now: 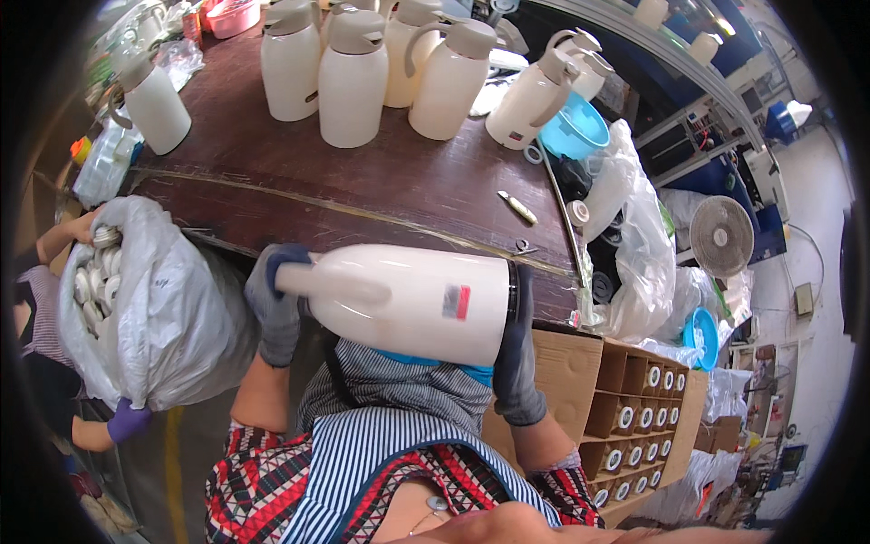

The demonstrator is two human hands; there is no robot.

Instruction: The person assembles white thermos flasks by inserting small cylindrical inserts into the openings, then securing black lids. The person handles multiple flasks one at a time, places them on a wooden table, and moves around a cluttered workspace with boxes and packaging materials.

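A white vacuum jug [412, 295] lies on its side in the air in front of my body, near the table's front edge. A small red and grey label shows on its wall. My left hand [275, 308], in a dark grey glove, is closed around the narrow top end. At the black-rimmed base, my right hand [517, 376], in the same kind of glove, grips the other end; its fingertips are partly hidden. Beyond, several finished-looking white jugs with grey-beige lids, such as this jug [352, 86], stand on the dark table [299, 177].
Left, another person's hands hold a big plastic bag [186, 317] of white parts. A small cutter [517, 208] lies on the table. At right are a blue basin [576, 127], plastic bags [625, 236] and a fan [721, 238]. A divided carton [625, 399] of round-ended items stands low right.
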